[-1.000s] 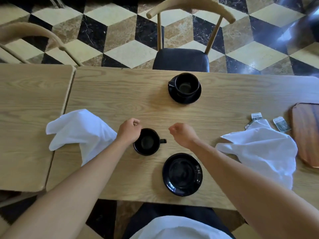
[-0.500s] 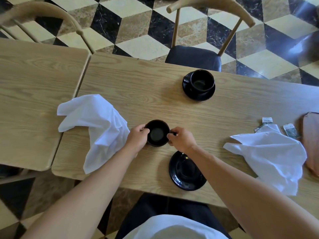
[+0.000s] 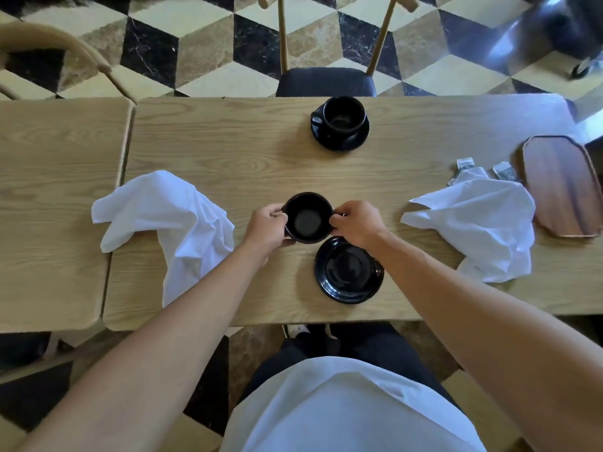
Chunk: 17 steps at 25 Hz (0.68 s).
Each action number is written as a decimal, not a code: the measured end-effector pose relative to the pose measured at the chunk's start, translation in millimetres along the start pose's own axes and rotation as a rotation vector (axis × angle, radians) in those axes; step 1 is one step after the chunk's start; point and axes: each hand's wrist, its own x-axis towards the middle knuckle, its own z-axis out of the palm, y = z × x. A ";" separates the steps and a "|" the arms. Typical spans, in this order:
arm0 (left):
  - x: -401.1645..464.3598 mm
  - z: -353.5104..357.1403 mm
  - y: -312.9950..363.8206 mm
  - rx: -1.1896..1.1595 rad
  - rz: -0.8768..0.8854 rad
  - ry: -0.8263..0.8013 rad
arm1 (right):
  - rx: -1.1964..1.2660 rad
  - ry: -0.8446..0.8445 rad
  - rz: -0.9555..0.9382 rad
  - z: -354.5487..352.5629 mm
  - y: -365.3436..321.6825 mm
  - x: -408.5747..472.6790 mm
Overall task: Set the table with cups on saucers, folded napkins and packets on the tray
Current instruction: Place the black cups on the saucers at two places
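Cup (image 3: 308,217) pinched at rim by both hands, left (image 3: 266,225) & right (image 3: 354,223), just far-left of empty saucer (image 3: 348,275). Risk: thin two-sided grip slips, or cup lands off-centre, chips saucer rim.

Probably a café or dining room: wooden tables (image 3: 228,141), chairs (image 3: 326,81), patterned marble floor (image 3: 202,50), cups on saucers (image 3: 341,123).
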 end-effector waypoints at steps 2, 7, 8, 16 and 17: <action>-5.7 15.2 -1.1 0.019 0.002 -0.050 | 0.024 0.044 0.019 -12.6 15.6 -11.6; -24.3 52.9 -11.8 0.021 -0.017 -0.123 | 0.078 0.083 0.070 -29.6 60.6 -33.7; -28.1 58.7 -14.9 0.025 -0.023 -0.124 | 0.092 0.084 0.080 -29.5 68.7 -36.4; -47.6 71.7 -48.6 0.074 -0.100 -0.072 | 0.118 0.012 0.121 -11.7 108.7 -52.9; -49.0 73.1 -51.1 0.064 -0.104 -0.062 | 0.115 0.009 0.116 -10.8 110.0 -53.3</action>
